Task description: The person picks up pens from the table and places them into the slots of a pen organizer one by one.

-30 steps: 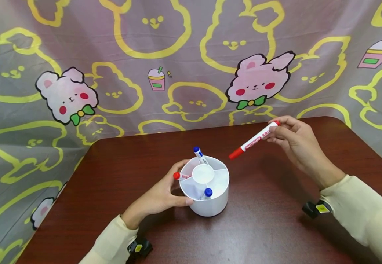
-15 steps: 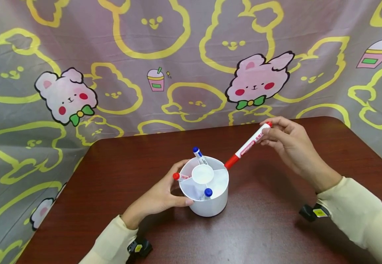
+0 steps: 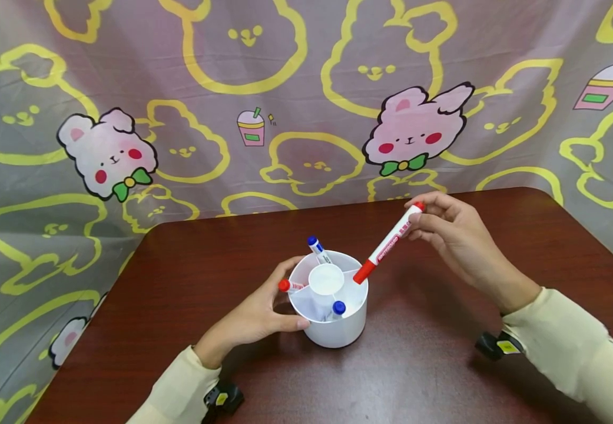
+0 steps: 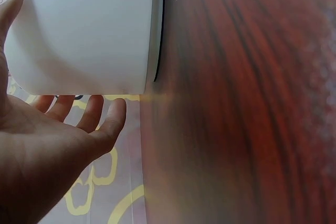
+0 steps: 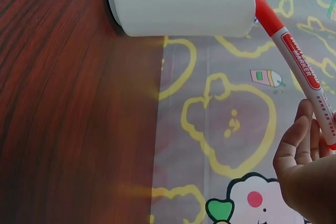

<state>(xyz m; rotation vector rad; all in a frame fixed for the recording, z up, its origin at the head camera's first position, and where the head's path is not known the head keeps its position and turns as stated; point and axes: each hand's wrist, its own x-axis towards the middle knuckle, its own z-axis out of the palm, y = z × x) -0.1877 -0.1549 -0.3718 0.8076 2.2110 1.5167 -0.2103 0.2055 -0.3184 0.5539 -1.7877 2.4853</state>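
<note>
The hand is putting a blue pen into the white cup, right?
Not quite: the pen in the right hand is red, not blue. The head view shows its red cap at the rim of the white cup, which the left hand holds.

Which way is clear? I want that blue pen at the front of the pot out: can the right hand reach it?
Probably not yet: the right hand is holding a red pen. The blue pen itself stands uncovered in the white pot.
</note>
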